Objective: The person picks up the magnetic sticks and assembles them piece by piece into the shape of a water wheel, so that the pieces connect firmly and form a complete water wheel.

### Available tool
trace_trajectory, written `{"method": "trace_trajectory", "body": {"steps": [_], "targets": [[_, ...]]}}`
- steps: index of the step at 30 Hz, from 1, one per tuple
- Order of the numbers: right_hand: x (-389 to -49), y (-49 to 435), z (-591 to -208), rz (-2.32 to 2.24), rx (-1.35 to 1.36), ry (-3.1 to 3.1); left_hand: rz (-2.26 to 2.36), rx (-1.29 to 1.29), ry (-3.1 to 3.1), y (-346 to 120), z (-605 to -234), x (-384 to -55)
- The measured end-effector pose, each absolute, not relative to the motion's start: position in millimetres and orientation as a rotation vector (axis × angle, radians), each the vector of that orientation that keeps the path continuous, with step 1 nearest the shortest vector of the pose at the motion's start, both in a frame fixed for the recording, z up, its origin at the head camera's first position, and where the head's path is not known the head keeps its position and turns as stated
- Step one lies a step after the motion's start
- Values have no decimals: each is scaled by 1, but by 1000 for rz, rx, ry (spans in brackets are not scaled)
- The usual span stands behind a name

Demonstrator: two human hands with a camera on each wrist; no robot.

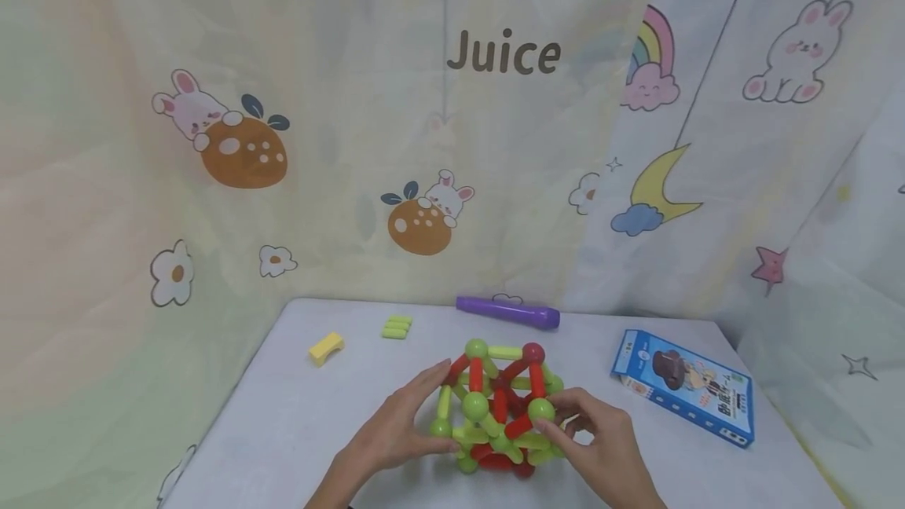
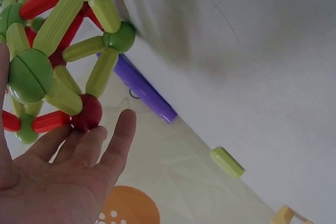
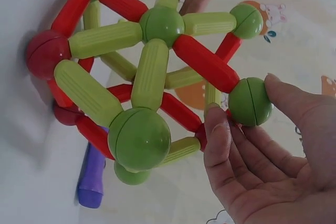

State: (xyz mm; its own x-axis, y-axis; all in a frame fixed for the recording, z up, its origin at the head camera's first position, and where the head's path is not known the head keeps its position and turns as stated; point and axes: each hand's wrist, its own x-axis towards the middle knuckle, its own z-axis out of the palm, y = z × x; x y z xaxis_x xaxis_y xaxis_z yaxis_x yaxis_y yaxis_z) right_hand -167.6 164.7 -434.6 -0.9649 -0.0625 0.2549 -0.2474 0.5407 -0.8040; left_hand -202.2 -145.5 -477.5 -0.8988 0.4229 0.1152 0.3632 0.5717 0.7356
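Observation:
A ball-and-stick building toy [image 1: 495, 407] of green and red balls joined by light green and red rods stands on the white table, between both hands. My left hand [image 1: 406, 419] lies along its left side, fingers mostly straight. In the left wrist view those fingertips touch a red ball [image 2: 86, 113], and part of the thumb shows beside a green ball [image 2: 30, 77]. On the other side my right hand [image 1: 601, 430] pinches a green corner ball [image 3: 250, 102] between thumb and fingers. That ball sits at the end of a red rod [image 3: 206, 63].
Behind the toy lies a purple stick-shaped object [image 1: 507, 312]. Loose light green rods [image 1: 397, 327] and a yellow arch block [image 1: 326, 349] are at the back left of the table [image 1: 269, 422]. A blue box [image 1: 684, 385] lies at the right. Printed cloth [image 1: 339, 140] hangs behind.

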Motion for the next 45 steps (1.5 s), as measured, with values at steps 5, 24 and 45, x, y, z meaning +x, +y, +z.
{"method": "trace_trajectory", "body": {"steps": [5,24,45], "targets": [[-168,165,-437,1438,260,-2525,1243,667,2714,-145,-477,-202],[-171,168,-446,1762,83,-2451,1231,635,2708,-143,-477,-204],[-167,218,-481,1291,483,-2659,1317,33,2990,-224,-503,-304]]}}
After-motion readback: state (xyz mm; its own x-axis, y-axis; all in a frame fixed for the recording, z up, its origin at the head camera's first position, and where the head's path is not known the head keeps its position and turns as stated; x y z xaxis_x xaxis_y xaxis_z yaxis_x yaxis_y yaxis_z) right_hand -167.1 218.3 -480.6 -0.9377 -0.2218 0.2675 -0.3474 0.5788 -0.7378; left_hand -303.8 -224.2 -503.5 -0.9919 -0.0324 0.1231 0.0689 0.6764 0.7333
